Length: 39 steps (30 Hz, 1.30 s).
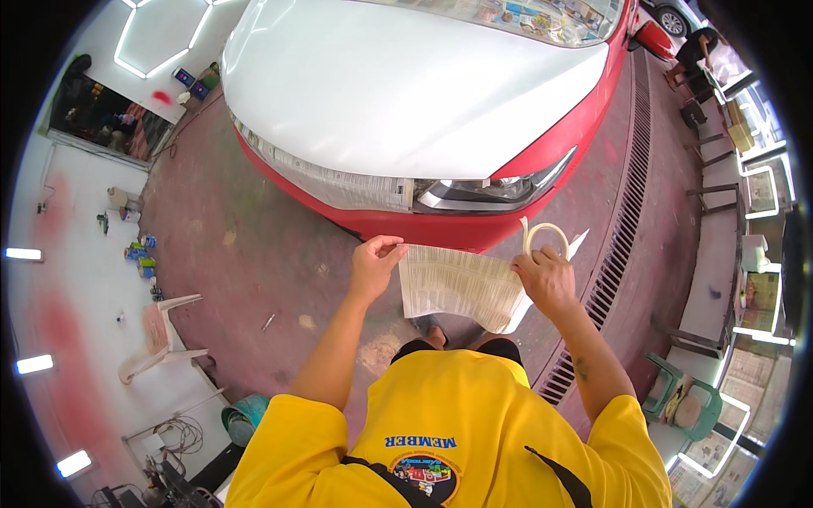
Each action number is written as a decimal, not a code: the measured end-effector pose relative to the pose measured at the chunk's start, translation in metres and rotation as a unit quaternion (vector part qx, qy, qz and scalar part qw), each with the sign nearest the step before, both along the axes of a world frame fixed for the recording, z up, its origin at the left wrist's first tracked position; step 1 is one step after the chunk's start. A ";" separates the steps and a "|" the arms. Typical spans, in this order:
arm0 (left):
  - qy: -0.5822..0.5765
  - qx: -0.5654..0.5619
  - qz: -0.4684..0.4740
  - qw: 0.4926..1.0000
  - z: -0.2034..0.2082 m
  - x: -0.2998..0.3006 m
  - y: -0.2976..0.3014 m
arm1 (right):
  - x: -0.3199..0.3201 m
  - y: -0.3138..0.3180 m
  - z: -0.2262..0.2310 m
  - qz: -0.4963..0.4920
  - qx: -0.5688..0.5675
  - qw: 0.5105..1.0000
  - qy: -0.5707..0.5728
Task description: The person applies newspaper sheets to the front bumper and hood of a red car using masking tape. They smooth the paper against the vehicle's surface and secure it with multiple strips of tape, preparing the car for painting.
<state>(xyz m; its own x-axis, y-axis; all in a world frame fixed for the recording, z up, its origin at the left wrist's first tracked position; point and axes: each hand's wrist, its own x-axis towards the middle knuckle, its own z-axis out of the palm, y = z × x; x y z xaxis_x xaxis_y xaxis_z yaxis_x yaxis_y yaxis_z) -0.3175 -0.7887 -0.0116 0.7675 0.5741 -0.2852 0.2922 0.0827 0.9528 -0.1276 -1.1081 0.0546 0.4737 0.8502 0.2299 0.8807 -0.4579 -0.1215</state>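
A sheet of newspaper (461, 284) hangs between my two hands, in front of the car. My left hand (373, 267) pinches its upper left corner between thumb and fingers. At the sheet's right end, my right hand (546, 279) is closed on the paper and on a roll of cream masking tape (550, 226), with a loose strip of tape standing up beside the roll. Just beyond the sheet is the red front bumper (423, 230). The headlight (491, 195) is bare, while newspaper masking (339, 188) covers the grille area to its left.
The car's white hood (406, 93) fills the far middle. A slotted floor drain (614, 254) runs along the right. A white plastic chair (165, 339) lies on the left near several paint cans (142, 254). A green chair (684, 398) stands lower right; another person (696, 52) is far right.
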 end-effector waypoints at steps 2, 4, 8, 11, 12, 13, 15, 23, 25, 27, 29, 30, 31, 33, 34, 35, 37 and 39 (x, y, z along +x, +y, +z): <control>0.063 0.014 -0.011 0.998 0.013 0.013 0.004 | 0.016 0.006 0.005 0.016 -0.005 1.000 0.004; 0.018 0.001 0.023 1.000 0.000 0.025 0.004 | 0.031 0.011 0.001 0.022 0.010 1.000 -0.001; -0.065 -0.024 0.114 0.991 -0.020 0.057 0.008 | 0.067 0.027 -0.001 -0.003 0.075 0.996 -0.041; -0.054 -0.029 0.182 0.981 -0.031 0.080 0.016 | 0.106 0.028 -0.026 0.012 0.080 0.995 -0.051; -0.030 -0.007 0.173 0.985 -0.040 0.086 0.020 | 0.118 0.028 -0.031 0.041 0.081 0.994 -0.056; -0.055 -0.017 0.180 0.982 -0.050 0.098 0.024 | 0.128 0.027 -0.037 0.057 0.077 0.993 -0.064; -0.100 -0.039 0.200 0.974 -0.075 0.116 0.024 | 0.145 0.025 -0.059 0.094 0.067 0.991 -0.073; -0.163 0.236 0.298 0.911 -0.163 0.138 0.033 | 0.185 0.043 -0.123 0.205 0.151 0.946 -0.202; -0.196 0.276 0.302 0.891 -0.181 0.143 0.041 | 0.192 0.046 -0.145 0.216 0.182 0.927 -0.245; -0.235 0.295 0.310 0.873 -0.194 0.148 0.051 | 0.196 0.048 -0.157 0.236 0.183 0.920 -0.253; -0.256 0.296 0.314 0.865 -0.192 0.154 0.050 | 0.203 0.048 -0.169 0.237 0.205 0.906 -0.284; -0.267 0.299 0.315 0.860 -0.191 0.156 0.051 | 0.203 0.049 -0.168 0.242 0.216 0.901 -0.286; -0.280 0.304 0.313 0.855 -0.192 0.159 0.053 | 0.201 0.051 -0.167 0.238 0.217 0.904 -0.281; -0.314 0.326 0.314 0.835 -0.197 0.158 0.060 | 0.200 0.054 -0.169 0.222 0.215 0.912 -0.270; -0.320 0.325 0.316 0.832 -0.198 0.159 0.061 | 0.198 0.057 -0.167 0.222 0.222 0.915 -0.255; -0.327 0.323 0.318 0.829 -0.199 0.159 0.062 | 0.195 0.061 -0.166 0.222 0.228 0.917 -0.240; -0.310 0.315 0.323 0.837 -0.199 0.157 0.062 | 0.192 0.063 -0.165 0.215 0.226 0.924 -0.221; -0.288 0.313 0.320 0.847 -0.196 0.159 0.060 | 0.193 0.059 -0.165 0.200 0.214 0.932 -0.212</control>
